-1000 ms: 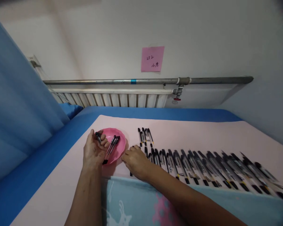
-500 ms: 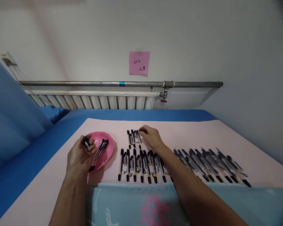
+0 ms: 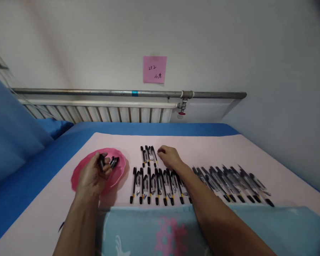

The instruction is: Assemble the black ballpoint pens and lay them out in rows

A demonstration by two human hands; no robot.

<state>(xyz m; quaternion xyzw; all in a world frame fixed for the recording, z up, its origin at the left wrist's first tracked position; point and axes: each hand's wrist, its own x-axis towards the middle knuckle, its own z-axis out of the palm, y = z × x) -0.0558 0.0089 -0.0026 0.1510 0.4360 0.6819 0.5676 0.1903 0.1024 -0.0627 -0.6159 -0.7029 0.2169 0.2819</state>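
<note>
My left hand (image 3: pixel 93 174) is over the pink bowl (image 3: pixel 120 179), its fingers curled round a black pen part (image 3: pixel 101 162) whose lower end is hidden. A few black-capped pens (image 3: pixel 114 162) lie in the bowl beyond my fingers. My right hand (image 3: pixel 170 157) rests low over the pink sheet with thumb and fingertips pinched together; whatever they hold is too small to tell. Just left of those fingertips is a short group of black pen parts (image 3: pixel 148 156). Nearer me, a longer row of pen parts (image 3: pixel 156 186) lies side by side, with small metal tips among them.
More pen parts (image 3: pixel 233 183) lie slanted to the right of my forearm. A light blue patterned cloth (image 3: pixel 138 231) covers the near edge. Behind the blue bed edge (image 3: pixel 154 128) stand a radiator (image 3: pixel 125 114) and a pipe (image 3: pixel 104 92). A dark thin tip (image 3: pixel 61 226) shows beside my left forearm.
My right hand has drawn slightly away from the short group of pen parts. My left hand has moved further over the bowl, still holding the black pen part. The view has shifted a little.
</note>
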